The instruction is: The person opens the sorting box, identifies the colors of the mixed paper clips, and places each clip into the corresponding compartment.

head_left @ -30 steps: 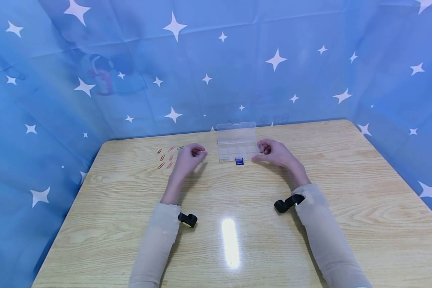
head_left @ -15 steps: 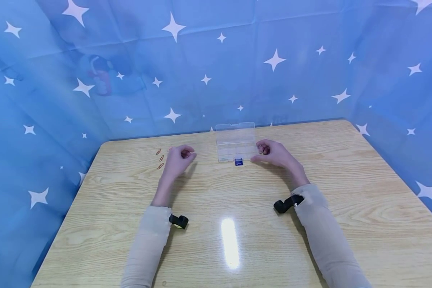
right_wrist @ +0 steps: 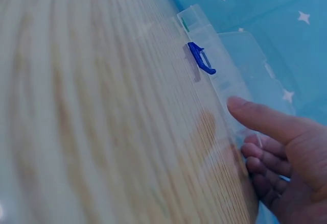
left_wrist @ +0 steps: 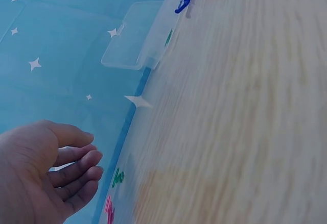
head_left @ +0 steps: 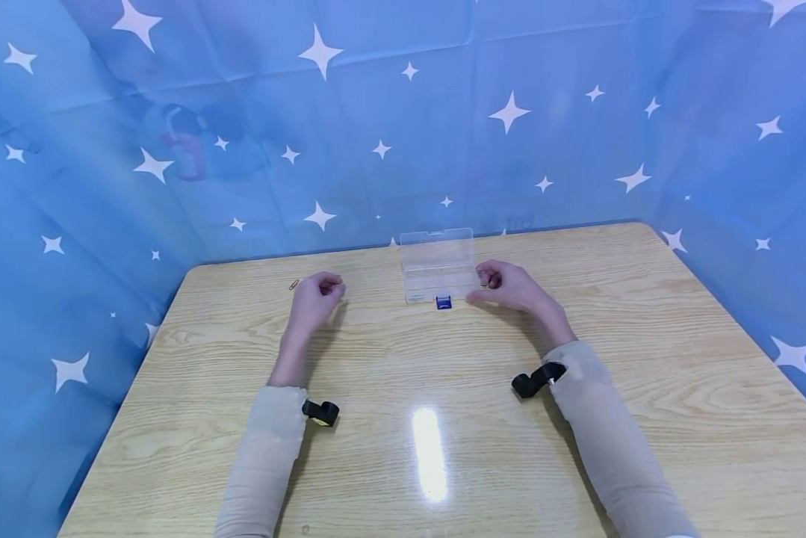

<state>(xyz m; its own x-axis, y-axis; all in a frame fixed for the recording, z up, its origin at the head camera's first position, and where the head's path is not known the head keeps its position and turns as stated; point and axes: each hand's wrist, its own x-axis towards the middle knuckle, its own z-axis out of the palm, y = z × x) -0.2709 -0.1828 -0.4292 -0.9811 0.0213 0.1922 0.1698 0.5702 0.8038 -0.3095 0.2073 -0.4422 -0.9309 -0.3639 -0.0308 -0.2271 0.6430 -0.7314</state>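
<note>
A clear plastic compartment box stands at the table's back edge with its lid raised and its blue latch folded down at the front. Something green shows inside the box's left end in both wrist views. My right hand holds the box's right end, thumb at the front corner and fingers curled at the side. To the left, my left hand hovers over the paper clips with loosely bent fingers and nothing between them. Green paper clips and pink paper clips lie beyond its fingertips; one orange paper clip shows beside it.
The wooden table ends just behind the box, where a blue curtain with white stars hangs. A black wrist camera sits on the left sleeve, another wrist camera on the right.
My left hand has moved left, away from the box, and now covers most of the paper clips in the head view. The right hand and the box have stayed put.
</note>
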